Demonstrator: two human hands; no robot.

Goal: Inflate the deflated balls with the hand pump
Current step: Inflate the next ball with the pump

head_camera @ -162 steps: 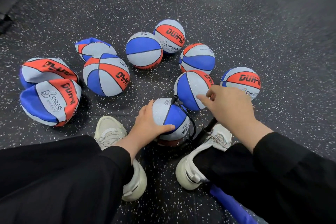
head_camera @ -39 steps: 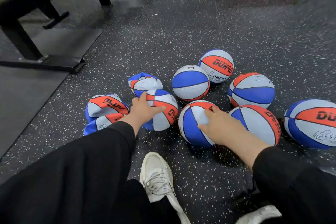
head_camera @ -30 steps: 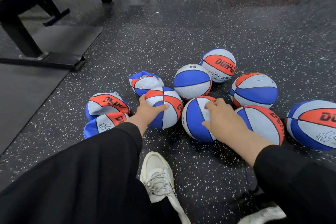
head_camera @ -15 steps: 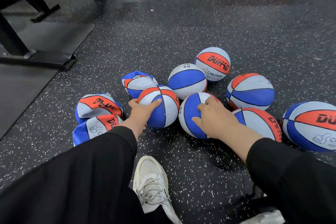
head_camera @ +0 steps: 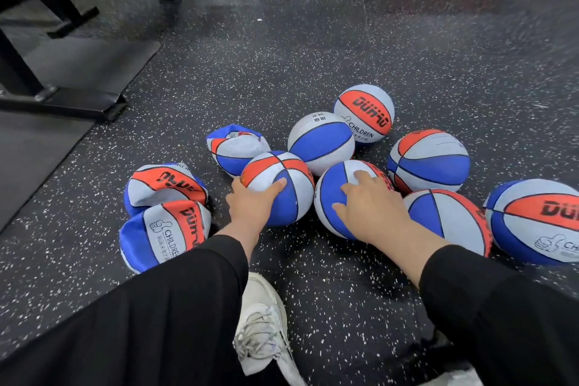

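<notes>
The person is sorting the balls, choosing which to pump next. The left hand (head_camera: 255, 204) rests with relaxed fingers on a round ball (head_camera: 282, 186); the right hand (head_camera: 372, 207) lies spread on the blue-white ball (head_camera: 332, 197) just right of it. Three deflated balls (head_camera: 164, 185) lie left of that round ball. No pump is visible, so I think it must be fetched next.

Single head-worn wide-angle view, facing forward and down, close above speckled floor (head_camera: 313, 50)
</notes>
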